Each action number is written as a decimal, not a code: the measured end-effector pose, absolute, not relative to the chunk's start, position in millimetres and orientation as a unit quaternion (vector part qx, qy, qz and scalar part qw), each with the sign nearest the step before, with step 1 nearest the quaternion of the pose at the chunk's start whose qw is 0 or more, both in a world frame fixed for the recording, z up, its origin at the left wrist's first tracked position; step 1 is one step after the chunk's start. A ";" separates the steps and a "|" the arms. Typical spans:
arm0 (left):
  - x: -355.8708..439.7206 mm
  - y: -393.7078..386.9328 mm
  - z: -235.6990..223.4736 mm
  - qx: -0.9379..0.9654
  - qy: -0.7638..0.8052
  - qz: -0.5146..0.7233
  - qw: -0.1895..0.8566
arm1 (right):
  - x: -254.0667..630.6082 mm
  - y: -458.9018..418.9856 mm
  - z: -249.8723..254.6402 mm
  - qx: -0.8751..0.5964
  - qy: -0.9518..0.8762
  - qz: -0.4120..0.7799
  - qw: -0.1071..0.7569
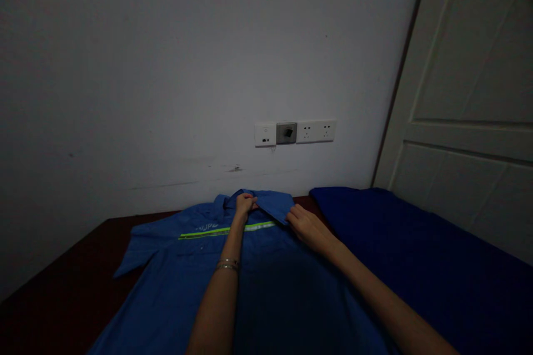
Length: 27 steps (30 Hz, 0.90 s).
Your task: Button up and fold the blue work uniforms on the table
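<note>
A blue short-sleeved work shirt (187, 272) lies spread out, its collar toward the wall and a yellow-green and silver reflective stripe across the chest. White lettering shows above the stripe on the left. My left hand (245, 203) is closed on the shirt near the collar. With closed fingers, my right hand (303, 223) grips the edge of the right sleeve, which is folded inward over the chest. The left sleeve lies stretched out flat. Shadow darkens the lower front of the shirt.
Beneath the shirt is a dark red-brown surface (75, 266) that meets a white wall (166, 77). Dark blue cloth (400, 244) covers its right side. Wall sockets (315, 131) and a grey switch plate (286, 133) sit above the collar. A pale panelled door (466, 83) stands at the right.
</note>
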<state>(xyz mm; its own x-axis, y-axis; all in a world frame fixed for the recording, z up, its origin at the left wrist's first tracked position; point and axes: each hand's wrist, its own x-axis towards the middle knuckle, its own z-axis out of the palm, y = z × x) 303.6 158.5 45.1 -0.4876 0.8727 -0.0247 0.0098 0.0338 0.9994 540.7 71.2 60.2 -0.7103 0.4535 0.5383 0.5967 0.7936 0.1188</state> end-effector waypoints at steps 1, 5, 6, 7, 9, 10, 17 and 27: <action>303.3 157.8 45.7 0.348 0.616 0.606 0.363 | 540.3 71.1 59.1 -0.286 -0.914 -0.137 0.253; 301.8 155.1 46.4 0.333 0.595 0.628 0.374 | 540.5 72.1 56.1 -0.284 -0.913 -0.084 0.282; 301.5 154.8 46.3 0.331 0.592 0.631 0.377 | 541.0 72.6 55.7 -0.281 -0.911 -0.064 0.296; 301.5 154.7 46.0 0.331 0.589 0.632 0.380 | 541.6 73.2 55.4 -0.278 -0.907 -0.045 0.312; 301.7 155.2 45.1 0.330 0.585 0.634 0.383 | 542.6 74.3 55.0 -0.271 -0.901 -0.011 0.338; 302.0 155.7 44.5 0.329 0.584 0.636 0.383 | 543.1 74.9 54.8 -0.266 -0.900 0.003 0.345; 303.5 157.0 41.4 0.330 0.589 0.637 0.372 | 544.0 75.3 54.6 -0.255 -0.905 0.054 0.338; 311.2 154.6 42.6 0.349 0.604 0.624 0.351 | 547.1 83.4 56.1 -0.264 -0.891 0.115 0.352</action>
